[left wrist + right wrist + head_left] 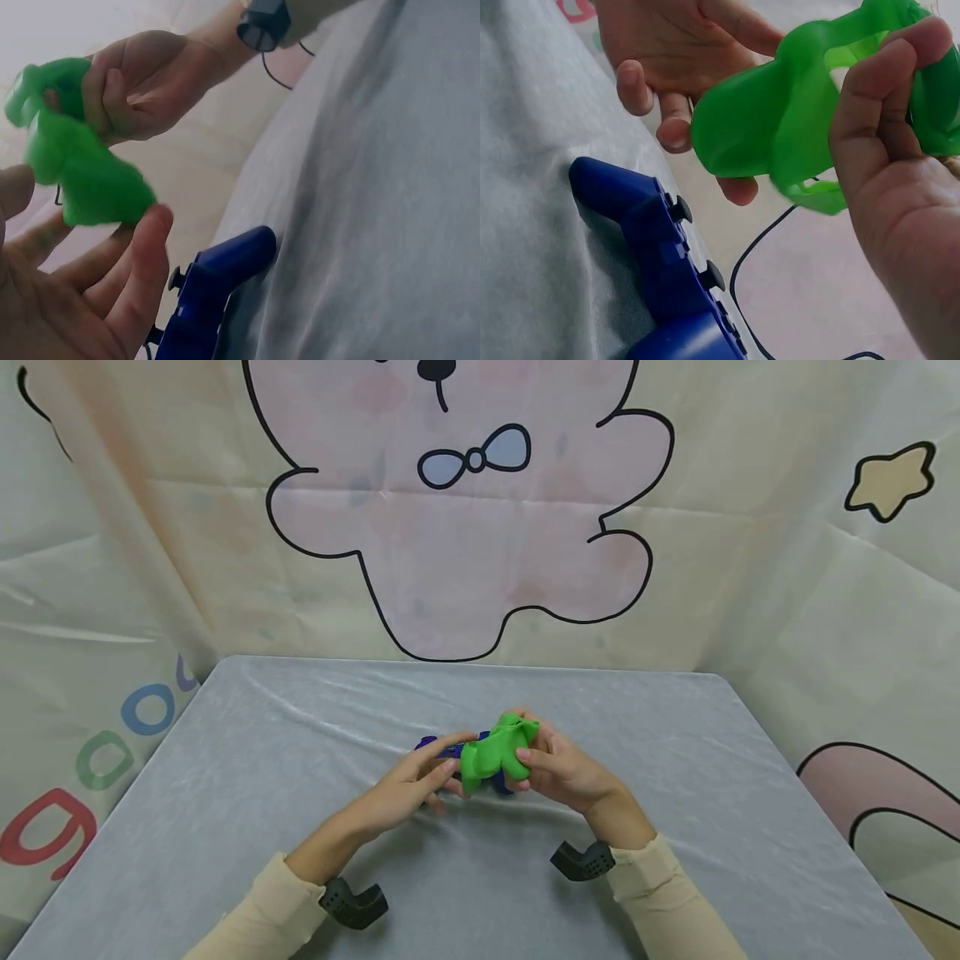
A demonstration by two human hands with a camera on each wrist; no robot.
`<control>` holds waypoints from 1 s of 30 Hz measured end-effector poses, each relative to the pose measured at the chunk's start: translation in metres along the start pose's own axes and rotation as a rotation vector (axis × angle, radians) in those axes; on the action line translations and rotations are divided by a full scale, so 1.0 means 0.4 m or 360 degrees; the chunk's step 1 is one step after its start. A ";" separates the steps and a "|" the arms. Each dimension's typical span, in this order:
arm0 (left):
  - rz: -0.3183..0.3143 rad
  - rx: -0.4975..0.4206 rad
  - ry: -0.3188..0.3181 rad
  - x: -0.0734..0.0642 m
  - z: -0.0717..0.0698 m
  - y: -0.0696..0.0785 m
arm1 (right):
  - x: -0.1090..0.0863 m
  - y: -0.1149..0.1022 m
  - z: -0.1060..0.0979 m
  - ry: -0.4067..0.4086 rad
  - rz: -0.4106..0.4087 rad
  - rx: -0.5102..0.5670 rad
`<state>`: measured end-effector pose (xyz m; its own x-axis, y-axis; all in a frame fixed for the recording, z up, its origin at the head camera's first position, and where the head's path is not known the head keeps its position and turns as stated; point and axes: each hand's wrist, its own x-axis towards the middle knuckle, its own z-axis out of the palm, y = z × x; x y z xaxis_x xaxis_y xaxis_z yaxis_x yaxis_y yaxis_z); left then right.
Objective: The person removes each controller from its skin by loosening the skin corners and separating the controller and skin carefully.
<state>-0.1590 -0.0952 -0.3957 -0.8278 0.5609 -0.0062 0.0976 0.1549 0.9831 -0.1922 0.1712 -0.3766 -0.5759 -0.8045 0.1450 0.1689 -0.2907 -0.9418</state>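
A soft green silicone controller cover (491, 758), with openings through it, is held up off the table. My right hand (570, 772) grips one end of it, with thumb and fingers curled on the green material. At the other end, the left hand (405, 783) has its fingers spread and only loosely bent. In the left wrist view, a fingertip of that hand meets the lower edge of the cover (105, 184). Below and behind lies a blue game controller (660, 259) with black thumbsticks, on the cloth. The head view shows it partly hidden by the cover and left hand.
A pale grey-blue cloth (465, 877) with soft folds covers the table. Behind it hangs a cream curtain (720, 585) with cartoon drawings. Each wrist carries a black band-mounted device (356, 906). A thin black line (742, 262) curves past the controller in the right wrist view.
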 end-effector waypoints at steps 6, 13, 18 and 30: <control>0.0004 -0.0189 -0.0070 -0.005 -0.011 -0.006 | -0.001 -0.005 -0.003 -0.0021 -0.0014 0.0012; 0.0104 -0.0191 0.0122 -0.006 -0.032 0.001 | -0.005 -0.003 -0.022 0.0256 0.0079 -0.0207; 0.0177 -0.0198 0.0323 -0.009 -0.047 0.000 | 0.004 0.004 -0.020 0.0430 0.0141 -0.0389; 0.0181 -0.0081 0.0332 -0.010 -0.057 0.011 | 0.018 0.004 -0.007 0.0587 0.0119 -0.0573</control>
<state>-0.1677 -0.1151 -0.3870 -0.9098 0.3915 0.1379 0.1731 0.0559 0.9833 -0.1982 0.1665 -0.3780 -0.8272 -0.5617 0.0178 -0.0280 0.0096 -0.9996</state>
